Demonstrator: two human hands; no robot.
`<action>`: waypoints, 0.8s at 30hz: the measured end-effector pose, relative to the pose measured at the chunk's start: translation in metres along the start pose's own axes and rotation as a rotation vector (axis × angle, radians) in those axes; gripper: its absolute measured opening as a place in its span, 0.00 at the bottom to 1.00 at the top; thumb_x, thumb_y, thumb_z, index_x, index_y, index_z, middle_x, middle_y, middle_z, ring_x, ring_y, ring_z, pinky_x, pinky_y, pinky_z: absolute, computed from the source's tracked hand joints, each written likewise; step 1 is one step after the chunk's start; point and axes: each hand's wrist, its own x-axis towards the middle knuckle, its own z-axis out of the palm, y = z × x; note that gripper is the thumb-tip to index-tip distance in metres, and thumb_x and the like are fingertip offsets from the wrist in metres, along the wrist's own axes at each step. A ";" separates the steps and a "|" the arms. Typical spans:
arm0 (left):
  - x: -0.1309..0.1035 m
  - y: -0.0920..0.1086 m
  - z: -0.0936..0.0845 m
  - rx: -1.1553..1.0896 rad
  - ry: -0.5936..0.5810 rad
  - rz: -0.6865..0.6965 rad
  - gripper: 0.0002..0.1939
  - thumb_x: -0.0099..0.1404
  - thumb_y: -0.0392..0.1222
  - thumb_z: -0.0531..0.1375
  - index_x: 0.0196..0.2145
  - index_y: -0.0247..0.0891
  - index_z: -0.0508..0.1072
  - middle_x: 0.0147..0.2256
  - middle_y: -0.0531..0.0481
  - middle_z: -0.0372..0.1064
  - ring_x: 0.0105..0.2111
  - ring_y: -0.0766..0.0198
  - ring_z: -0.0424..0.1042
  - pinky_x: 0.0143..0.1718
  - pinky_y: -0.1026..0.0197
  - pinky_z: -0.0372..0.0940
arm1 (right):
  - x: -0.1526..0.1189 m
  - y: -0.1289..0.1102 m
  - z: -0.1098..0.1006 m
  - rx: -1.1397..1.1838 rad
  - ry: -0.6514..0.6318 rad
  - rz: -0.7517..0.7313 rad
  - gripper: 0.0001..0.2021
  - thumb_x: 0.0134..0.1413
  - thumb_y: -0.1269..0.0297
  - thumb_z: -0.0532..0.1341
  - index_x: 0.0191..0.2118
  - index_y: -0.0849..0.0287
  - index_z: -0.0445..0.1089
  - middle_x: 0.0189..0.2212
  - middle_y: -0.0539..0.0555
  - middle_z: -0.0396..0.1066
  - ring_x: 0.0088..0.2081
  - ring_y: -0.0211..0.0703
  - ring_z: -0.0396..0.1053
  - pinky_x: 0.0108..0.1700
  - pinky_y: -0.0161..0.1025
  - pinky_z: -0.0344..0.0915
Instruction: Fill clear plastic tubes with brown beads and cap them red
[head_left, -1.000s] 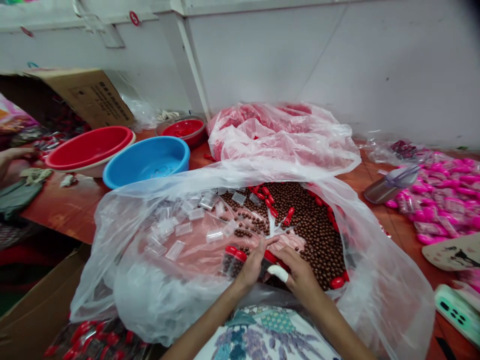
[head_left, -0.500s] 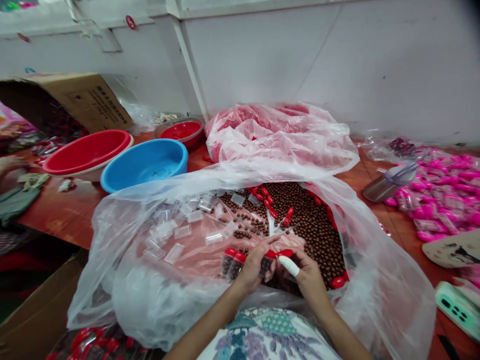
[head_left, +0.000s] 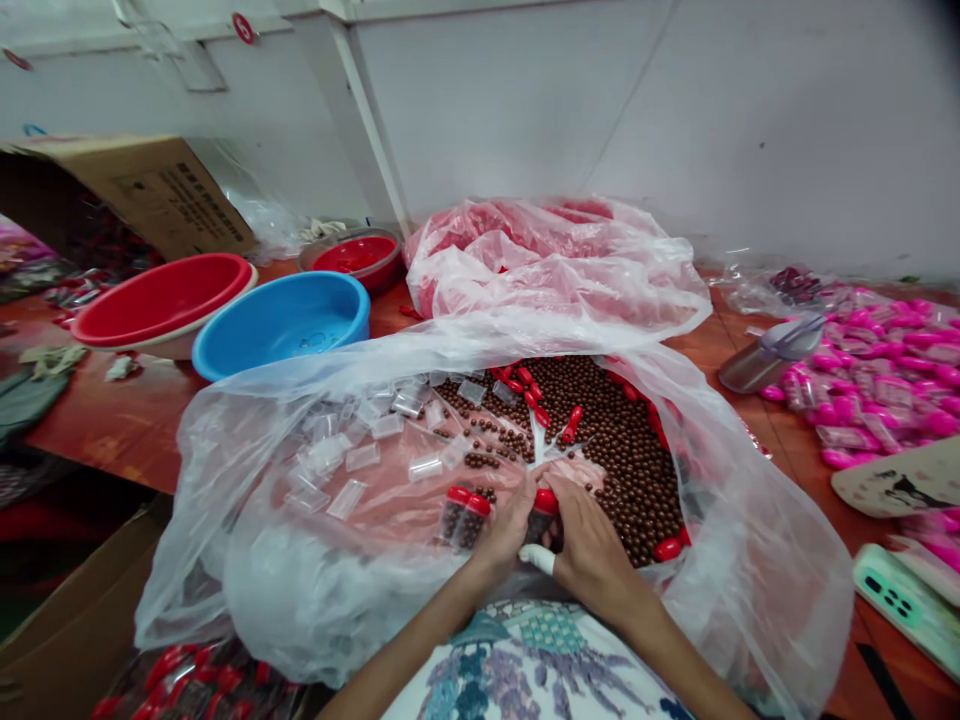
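Observation:
Between my two hands stands a small clear container with a red top (head_left: 545, 503), its lower part dark with contents. My left hand (head_left: 501, 538) curls round its left side. My right hand (head_left: 589, 535), its thumb wrapped in white, presses on it from the right. Just left of my left hand are two similar red-capped containers (head_left: 466, 515) holding dark balls. Brown balls (head_left: 622, 450) fill the right side of a plastic-lined hollow. Empty clear containers (head_left: 364, 457) lie scattered on the left, and a red double-ended piece (head_left: 573, 424) rests on the balls.
A translucent plastic sheet (head_left: 247, 560) surrounds the work area. Behind it are a blue basin (head_left: 285, 325), a red basin (head_left: 161, 300) and a bag of red pieces (head_left: 547, 260). To the right are a tumbler (head_left: 769, 355), pink-capped containers (head_left: 885, 370) and a phone (head_left: 907, 605).
My right hand has moved in against the container, its thumb now lower. The red piece that stuck out by its fingers no longer shows separately. The view has shifted slightly.

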 end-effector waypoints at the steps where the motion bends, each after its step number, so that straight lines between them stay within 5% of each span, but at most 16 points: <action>1: -0.001 0.002 0.001 0.011 0.009 0.011 0.34 0.62 0.63 0.48 0.59 0.39 0.58 0.32 0.48 0.71 0.21 0.70 0.63 0.23 0.66 0.57 | -0.001 0.000 0.001 -0.013 0.017 -0.007 0.36 0.48 0.65 0.60 0.61 0.61 0.46 0.54 0.64 0.60 0.56 0.57 0.58 0.54 0.56 0.59; 10: -0.011 0.004 0.004 0.051 0.036 0.005 0.33 0.63 0.59 0.50 0.59 0.36 0.58 0.24 0.52 0.66 0.20 0.70 0.61 0.21 0.68 0.55 | 0.001 -0.001 -0.001 -0.139 -0.021 -0.059 0.27 0.45 0.72 0.55 0.55 0.64 0.57 0.46 0.64 0.66 0.48 0.56 0.63 0.50 0.52 0.61; 16: -0.015 -0.006 0.005 0.034 0.013 0.005 0.31 0.63 0.53 0.50 0.59 0.34 0.57 0.18 0.55 0.61 0.15 0.71 0.57 0.17 0.69 0.51 | -0.002 -0.003 0.002 -0.128 -0.083 -0.077 0.21 0.42 0.68 0.58 0.47 0.65 0.64 0.35 0.61 0.68 0.39 0.53 0.65 0.43 0.49 0.64; 22: -0.030 0.023 -0.008 0.293 0.127 0.141 0.28 0.64 0.53 0.49 0.57 0.36 0.58 0.25 0.52 0.67 0.22 0.66 0.66 0.25 0.65 0.61 | -0.007 0.010 -0.006 0.024 -0.121 -0.029 0.37 0.47 0.61 0.61 0.62 0.61 0.46 0.52 0.63 0.63 0.52 0.56 0.61 0.52 0.52 0.59; 24: -0.038 0.042 -0.026 0.474 0.243 0.206 0.24 0.64 0.53 0.49 0.52 0.37 0.64 0.29 0.50 0.70 0.26 0.65 0.68 0.28 0.64 0.62 | -0.010 0.025 -0.016 0.086 -0.042 0.112 0.31 0.53 0.63 0.57 0.62 0.59 0.48 0.54 0.62 0.61 0.54 0.52 0.60 0.53 0.49 0.59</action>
